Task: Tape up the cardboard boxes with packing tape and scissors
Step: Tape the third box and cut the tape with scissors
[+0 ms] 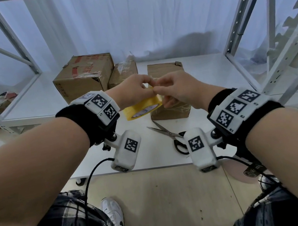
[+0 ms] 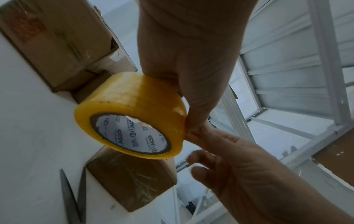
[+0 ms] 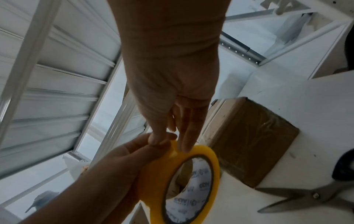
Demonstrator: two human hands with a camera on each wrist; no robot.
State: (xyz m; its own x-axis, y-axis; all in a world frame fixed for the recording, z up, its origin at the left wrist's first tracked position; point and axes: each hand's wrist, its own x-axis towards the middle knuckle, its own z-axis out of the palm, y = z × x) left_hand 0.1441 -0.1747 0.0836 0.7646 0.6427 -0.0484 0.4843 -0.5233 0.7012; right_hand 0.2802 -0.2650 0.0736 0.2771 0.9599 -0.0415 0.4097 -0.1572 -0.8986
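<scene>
Yellow tape roll [image 1: 143, 107], left hand [image 1: 132, 92] gripping, right hand [image 1: 176, 88] picking

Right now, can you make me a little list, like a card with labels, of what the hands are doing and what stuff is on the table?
left hand: holds the yellow tape roll in the air
right hand: fingertips pinch at the roll's upper edge, beside the left thumb
tape end: cannot tell if it is peeled up yet
scissors: lying open on the white table, untouched
boxes: three cardboard boxes on the table, behind the hands
</scene>
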